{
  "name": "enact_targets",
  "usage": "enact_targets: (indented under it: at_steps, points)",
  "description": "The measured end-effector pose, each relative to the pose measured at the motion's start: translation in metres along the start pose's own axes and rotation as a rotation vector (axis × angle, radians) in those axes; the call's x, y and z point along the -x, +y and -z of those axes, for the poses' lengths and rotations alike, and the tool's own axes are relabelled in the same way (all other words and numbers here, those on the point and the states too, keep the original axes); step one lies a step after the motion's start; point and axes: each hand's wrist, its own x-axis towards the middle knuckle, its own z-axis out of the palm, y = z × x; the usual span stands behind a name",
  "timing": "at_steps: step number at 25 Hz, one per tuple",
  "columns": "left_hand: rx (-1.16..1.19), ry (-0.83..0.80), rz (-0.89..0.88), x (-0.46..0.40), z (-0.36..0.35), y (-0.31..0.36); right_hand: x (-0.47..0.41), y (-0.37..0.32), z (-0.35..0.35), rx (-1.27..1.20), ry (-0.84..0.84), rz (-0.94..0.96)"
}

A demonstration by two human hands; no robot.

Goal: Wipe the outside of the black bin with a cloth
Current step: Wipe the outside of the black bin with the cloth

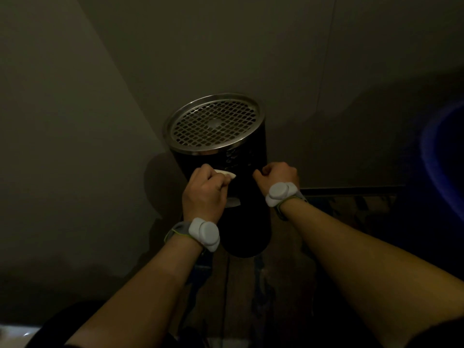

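A dim view looking down at a tall black bin (247,222) standing in the middle of the frame, close to a corner where two plain grey walls (276,46) meet. The bin is a glossy cylinder with a band of small holes punched near its top. A round silver metal rim holds a perforated mesh lid (213,123) across the opening. A small pale patch, perhaps a label, sits on the bin's side below the left hand; nothing on it can be read.

Two bare forearms reach up from the bottom of the frame. The left hand (204,189), just left of centre, is clenched around a small white cloth (226,175) and presses it against the bin's upper side. The right hand (277,175), just right of centre, is curled into a fist resting against the bin's right edge; whether it grips anything cannot be told. Each wrist wears a grey band carrying a white rounded device (204,233).

The floor (351,207) at lower right is dark and mottled. A blurred blue curved shape (442,156) glows at the right edge
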Motion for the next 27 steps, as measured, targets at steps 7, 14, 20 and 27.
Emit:
enact_targets:
  at_steps: [7,14,20,27]
  points:
    - [-0.049,0.04,-0.041,-0.009,0.003,0.015,-0.003,0.001,-0.003,0.008,-0.027,-0.012]
    - [-0.042,0.14,0.015,-0.025,0.01,0.027,-0.007,0.001,-0.002,0.036,-0.046,-0.041]
    - [0.02,0.189,0.116,-0.023,0.013,0.024,-0.008,0.002,-0.001,0.053,-0.054,-0.009]
    - [0.127,0.238,0.153,-0.01,0.01,0.018,-0.01,0.003,-0.001,0.044,-0.079,0.006]
